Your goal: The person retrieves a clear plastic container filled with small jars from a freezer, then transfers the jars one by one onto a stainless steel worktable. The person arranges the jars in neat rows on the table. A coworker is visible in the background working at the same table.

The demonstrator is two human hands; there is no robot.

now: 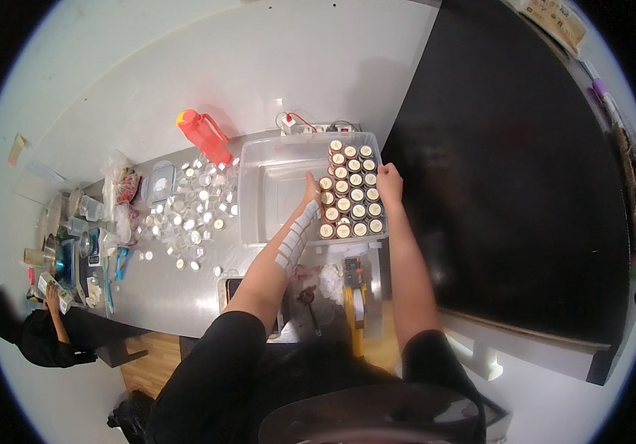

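A clear plastic bin [280, 145] stands on the metal table before me. Its right part holds several rows of small round jars [355, 179] with dark contents and pale labelled lids. My left hand [312, 188] is inside the bin, upright against the left side of the jars, with thumb and fingers partly hidden. White label strips [296, 236] are stuck in a row along my left forearm. My right hand [390, 180] is curled at the bin's right rim; the view does not settle whether it grips the rim.
Many small clear containers [203, 195] with white or pale lids lie left of the bin. Behind them stands a red thermos jug [204, 136]. A power strip [323, 129] lies behind the bin, a yellow label gun [355, 311] in front. Another person [46, 333] works at far left.
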